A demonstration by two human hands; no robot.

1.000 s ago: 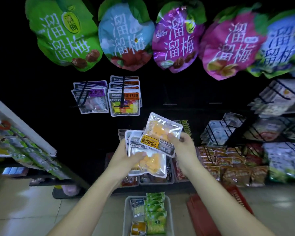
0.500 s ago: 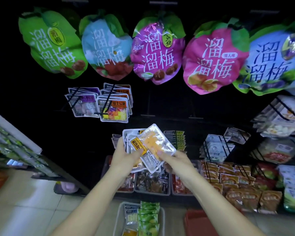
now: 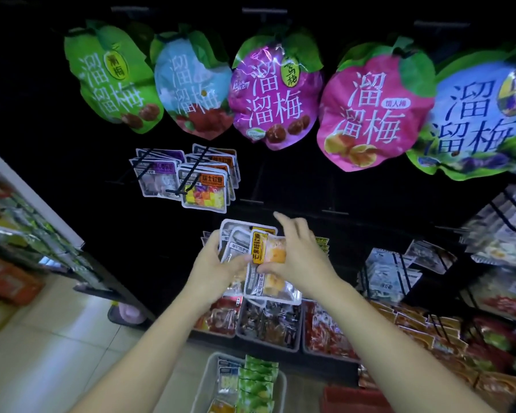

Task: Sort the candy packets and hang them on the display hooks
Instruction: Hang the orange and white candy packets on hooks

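Observation:
My left hand (image 3: 213,265) grips a small stack of clear candy packets (image 3: 234,238) from the left side, in front of the dark display wall. My right hand (image 3: 300,256) holds a clear packet of yellow candy (image 3: 268,263) with a yellow label, turned upright and pressed against the stack; its thumb pinches the packet's lower part and the index finger points up. Two hooks above hold packets: a purple-label bunch (image 3: 158,177) and a multicolour-cube bunch (image 3: 204,189). To their right, bare hooks (image 3: 251,201) stick out of the wall.
Big plum-candy bags (image 3: 276,96) hang in a row along the top. Bins of red snacks (image 3: 268,326) sit below my hands. A grey basket (image 3: 204,380) with green and clear packets stands on the floor. Full hook racks (image 3: 393,272) are at right, a shelf (image 3: 27,231) at left.
My right hand has turned the yellow candy packet from slanted to upright and brought it onto the stack in my left hand. The view has tilted up slightly.

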